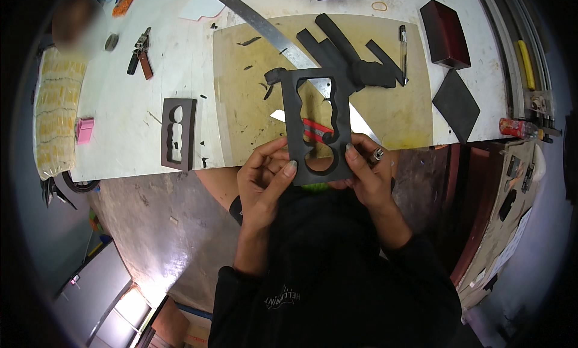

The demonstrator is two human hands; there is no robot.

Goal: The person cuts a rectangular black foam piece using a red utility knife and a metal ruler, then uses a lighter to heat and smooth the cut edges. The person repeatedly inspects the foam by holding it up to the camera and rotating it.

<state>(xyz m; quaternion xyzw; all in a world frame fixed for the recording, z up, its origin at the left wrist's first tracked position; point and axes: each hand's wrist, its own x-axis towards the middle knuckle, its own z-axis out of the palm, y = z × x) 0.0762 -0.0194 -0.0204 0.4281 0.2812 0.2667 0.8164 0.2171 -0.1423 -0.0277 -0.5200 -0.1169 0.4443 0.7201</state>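
Note:
A rectangular black foam insert (293, 110) with a long wavy cutout is held up over the table's near edge. My left hand (265, 179) grips its lower left side, thumb on the front face. The lower right side is pinched by my right hand (372, 174), which wears a ring; the fingers behind the foam are partly hidden. Through the cutout shows a red utility knife (314, 131) lying on the yellowish cutting mat (253, 116). A long steel ruler (256, 24) crosses the mat diagonally. Black foam offcuts (337, 54) lie just beyond the insert.
A smaller foam block with a cutout (188, 134) lies on the left near the table's front edge, with pliers (142, 53) farther back. To the right are a pen (403, 50), a dark red box (444, 34) and a black diamond-shaped sheet (457, 104). Someone's blurred head is at far left.

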